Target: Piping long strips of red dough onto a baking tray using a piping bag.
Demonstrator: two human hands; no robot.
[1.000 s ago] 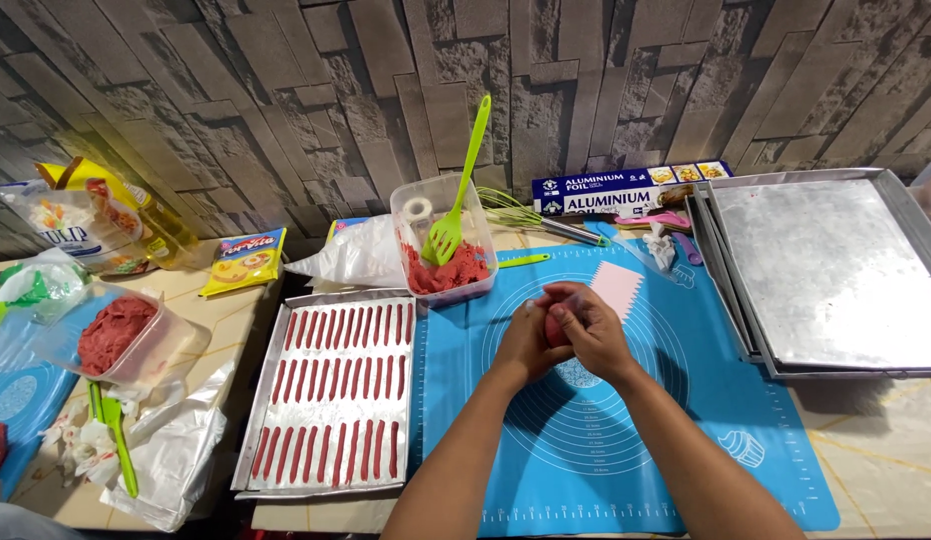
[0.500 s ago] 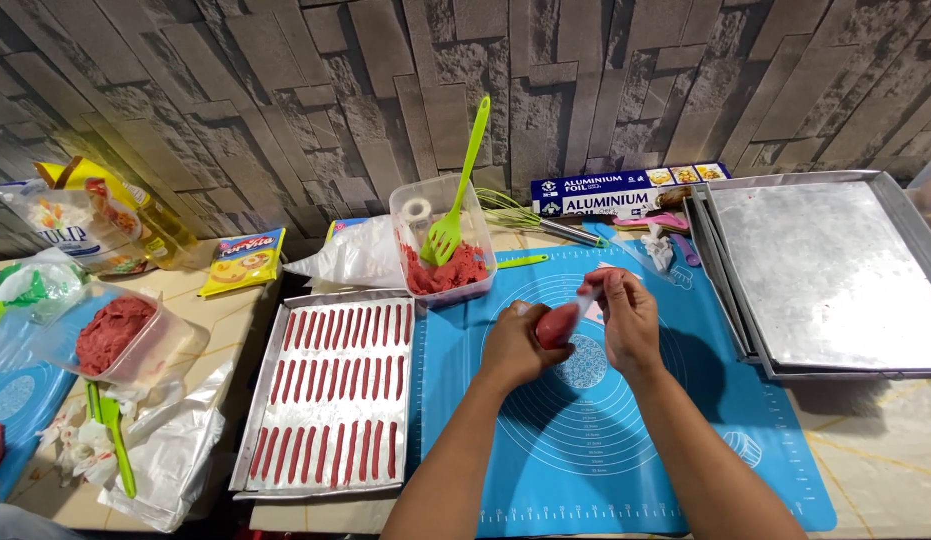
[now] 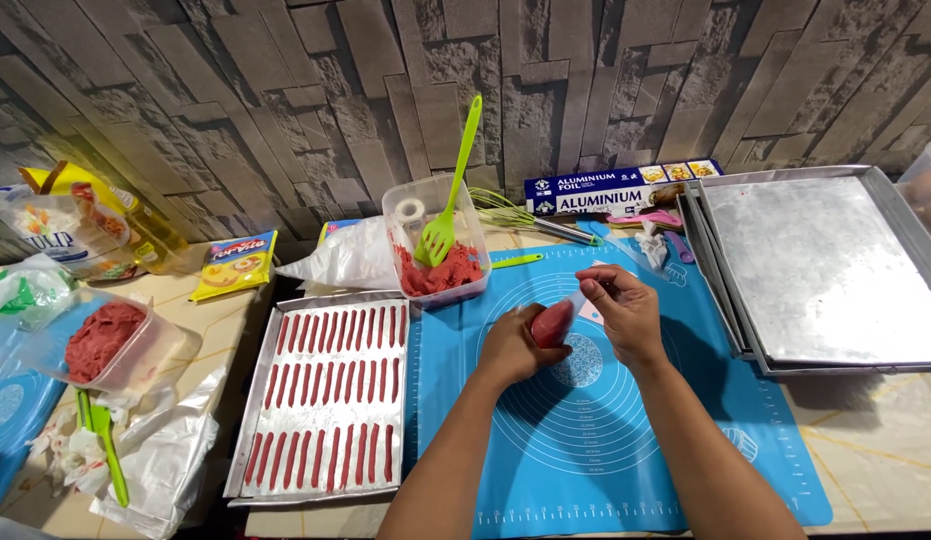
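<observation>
The left hand (image 3: 514,345) grasps a red piping bag (image 3: 553,323), fingers curled round its plump body. The bag looks smooth, glossy and full, tapering toward the right hand (image 3: 626,312), which pinches its narrow, paler end between fingertips. The bag sits between the two hands, held just above a blue mat (image 3: 606,440) printed with rings.

Left of the hands lies a tray (image 3: 248,420) lined with white paper, covered in rows of thin red strips (image 3: 331,395) in two tiers. Beyond the left hand stands a clear tub (image 3: 411,215) with red batter (image 3: 441,272) and a green spatula (image 3: 451,185) leaning in it. A white bag (image 3: 341,260) lies beside the tub.

To the right of the hands rest stacked metal trays (image 3: 816,265), bare and grey. Beyond the right hand lies a blue foil box (image 3: 611,188). Far to the left sits another tub of red batter (image 3: 101,340) on the surface (image 3: 886,450).
</observation>
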